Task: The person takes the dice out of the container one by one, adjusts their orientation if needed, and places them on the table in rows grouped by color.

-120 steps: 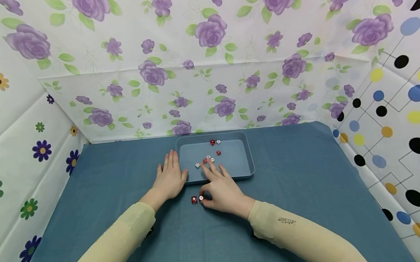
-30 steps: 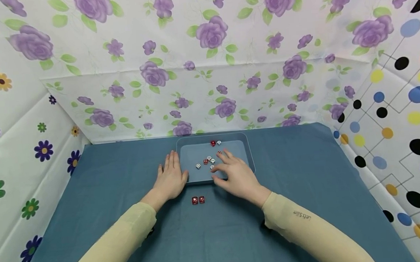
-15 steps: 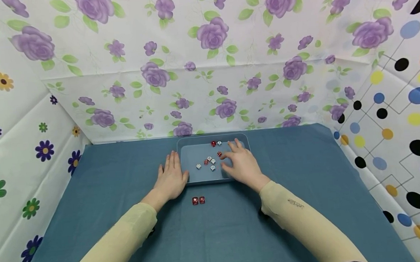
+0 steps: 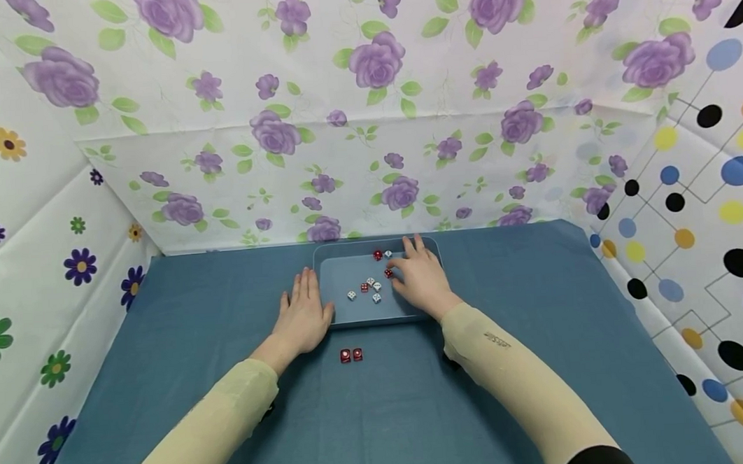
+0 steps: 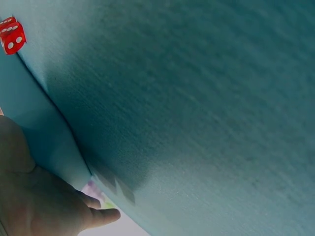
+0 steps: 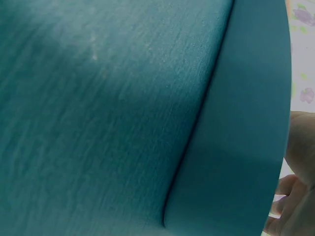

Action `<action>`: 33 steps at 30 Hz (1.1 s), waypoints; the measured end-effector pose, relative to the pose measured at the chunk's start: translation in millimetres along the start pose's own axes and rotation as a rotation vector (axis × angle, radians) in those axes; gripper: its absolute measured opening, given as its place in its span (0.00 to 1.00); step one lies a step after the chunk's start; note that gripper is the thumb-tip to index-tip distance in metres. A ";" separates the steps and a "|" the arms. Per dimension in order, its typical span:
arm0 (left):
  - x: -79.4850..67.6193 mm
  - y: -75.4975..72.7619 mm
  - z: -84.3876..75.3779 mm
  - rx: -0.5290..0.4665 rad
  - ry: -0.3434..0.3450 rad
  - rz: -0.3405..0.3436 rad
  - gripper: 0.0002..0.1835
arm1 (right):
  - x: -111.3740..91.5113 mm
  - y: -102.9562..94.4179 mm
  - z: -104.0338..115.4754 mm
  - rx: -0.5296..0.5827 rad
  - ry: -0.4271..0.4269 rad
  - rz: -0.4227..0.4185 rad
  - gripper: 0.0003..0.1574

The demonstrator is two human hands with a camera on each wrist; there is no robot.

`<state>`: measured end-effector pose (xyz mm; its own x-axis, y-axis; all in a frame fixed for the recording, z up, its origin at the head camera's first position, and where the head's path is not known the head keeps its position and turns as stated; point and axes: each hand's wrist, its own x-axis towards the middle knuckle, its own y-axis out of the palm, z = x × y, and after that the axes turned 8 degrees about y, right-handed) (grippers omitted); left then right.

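My right hand (image 4: 423, 277) reaches over the right side of a shallow blue tray (image 4: 335, 323), its thumb and index finger pinching a red die (image 4: 388, 273) that rests there. Its other fingers stretch toward the tray's back. My left hand (image 4: 300, 316) lies flat with straight fingers along the tray's left edge. Close to the pinched die are a white die (image 4: 377, 286), another white die (image 4: 370, 281) and a red die (image 4: 364, 287). Two red dice, one left (image 4: 345, 355) and one right (image 4: 357, 355), sit side by side on the cloth before the tray.
At the tray's back are a red die (image 4: 377, 255) and a white die (image 4: 388, 254). Nearer its front lie two more white dice, one leftward (image 4: 352, 295), one central (image 4: 376, 297). Blue cloth (image 4: 382, 428) covers the table; a flowered sheet (image 4: 343, 177) hangs behind.
A red die joined the first in front of the tray, and a white die now lies in the tray's front part. My right hand moved from there across to the red die on the right.
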<state>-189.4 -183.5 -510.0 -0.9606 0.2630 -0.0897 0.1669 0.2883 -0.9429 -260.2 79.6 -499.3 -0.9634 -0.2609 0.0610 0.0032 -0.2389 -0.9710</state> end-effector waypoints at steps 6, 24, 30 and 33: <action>1.0 1.5 1.0 -0.006 0.002 -0.001 0.44 | 4.8 3.7 -0.3 -0.054 0.006 0.022 0.19; 1.0 0.7 1.2 -0.007 0.002 0.000 0.44 | 7.8 5.4 0.3 -0.081 -0.047 -0.010 0.10; 0.8 0.3 0.7 -0.007 0.000 -0.002 0.45 | 8.0 6.2 -0.3 -0.074 -0.040 -0.011 0.08; 0.6 0.1 0.3 -0.005 0.002 0.000 0.45 | 7.9 6.7 -0.3 -0.079 -0.034 -0.013 0.08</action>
<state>-190.0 -183.6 -510.3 -0.9603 0.2643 -0.0888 0.1677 0.2930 -0.9413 -267.8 76.1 -505.4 -0.9535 -0.2907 0.0799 -0.0312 -0.1683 -0.9852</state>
